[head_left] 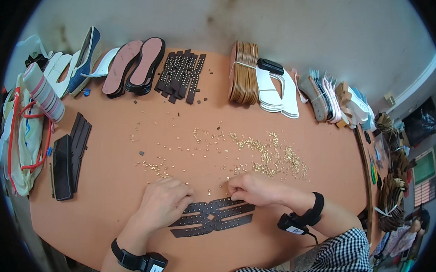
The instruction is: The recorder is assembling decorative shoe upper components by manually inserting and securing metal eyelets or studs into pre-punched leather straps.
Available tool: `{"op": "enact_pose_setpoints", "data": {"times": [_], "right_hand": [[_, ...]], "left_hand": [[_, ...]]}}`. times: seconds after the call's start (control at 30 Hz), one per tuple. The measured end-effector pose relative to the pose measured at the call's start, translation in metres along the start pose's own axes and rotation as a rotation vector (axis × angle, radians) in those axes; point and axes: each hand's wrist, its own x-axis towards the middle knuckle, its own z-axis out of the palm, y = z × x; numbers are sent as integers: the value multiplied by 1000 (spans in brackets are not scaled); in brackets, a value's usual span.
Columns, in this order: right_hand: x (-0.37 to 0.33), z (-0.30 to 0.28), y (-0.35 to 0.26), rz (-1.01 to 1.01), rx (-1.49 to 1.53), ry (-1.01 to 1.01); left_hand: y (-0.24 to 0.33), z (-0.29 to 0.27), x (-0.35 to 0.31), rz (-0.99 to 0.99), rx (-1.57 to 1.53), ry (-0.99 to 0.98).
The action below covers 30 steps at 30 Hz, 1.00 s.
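Observation:
A dark, studded shoe-upper piece [213, 227] with slotted straps and a small diamond opening lies flat in front of me. My left hand [165, 202] rests over its upper left end, fingers curled down and drawn together; its fingertips are partly hidden. At the upper right end, my right hand [254, 188] is closed in a pinch right against the piece's edge. Whatever its fingers hold is too small to make out. Just beyond both hands, small gold studs [268, 157] are scattered over the tabletop [114, 180], thickest to the right.
Along the back stand pink-topped soles [145, 65], a stack of studded dark pieces [179, 76], a tied bundle of brown insoles [243, 71] and white cutouts [278, 92]. Dark strips [79, 137] and a black case [63, 165] lie left, near a red-trimmed bag [25, 142].

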Motion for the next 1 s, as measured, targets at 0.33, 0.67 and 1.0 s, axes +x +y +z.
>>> {"op": "enact_pose_setpoints", "data": {"times": [0.33, 0.67, 1.0], "right_hand": [[-2, 2, -12, 131, -3, 32], [2, -6, -12, 263, 194, -49], [-4, 7, -3, 63, 62, 126]], "left_hand": [[-3, 3, -1, -10, -37, 30], [-3, 5, 0, 2, -49, 76], [-4, 7, 1, 3, -36, 65]]}}
